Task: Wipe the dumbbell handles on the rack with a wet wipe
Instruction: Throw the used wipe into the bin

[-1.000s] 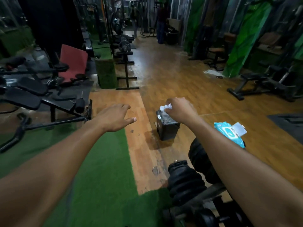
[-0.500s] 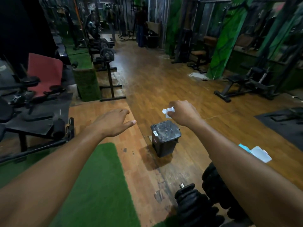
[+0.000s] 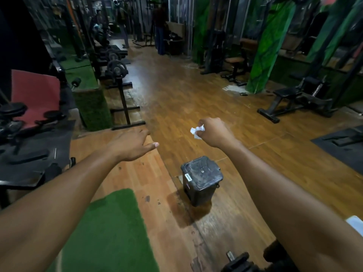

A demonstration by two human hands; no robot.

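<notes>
My right hand (image 3: 215, 132) is closed around a crumpled white wet wipe (image 3: 196, 131), held in the air above and beyond a small black bin (image 3: 201, 178) with its lid closed. My left hand (image 3: 130, 145) is stretched out flat, fingers apart, holding nothing, left of the bin. Only the end of one black dumbbell (image 3: 240, 262) shows at the bottom edge, under my right forearm. The white flap of the wipes pack (image 3: 355, 222) peeks out at the right edge.
Green turf mat (image 3: 110, 230) lies at lower left on the wooden floor (image 3: 176, 107). A bench with a red pad (image 3: 35, 95) and weight machines stand left; a plate stand (image 3: 119, 75) is ahead left. A black bench (image 3: 294, 103) sits right. People stand far back.
The view has tilted up and away from the dumbbell rack. My right hand rose from the bin with the wipe still in it, and the bin lid now sits closed.
</notes>
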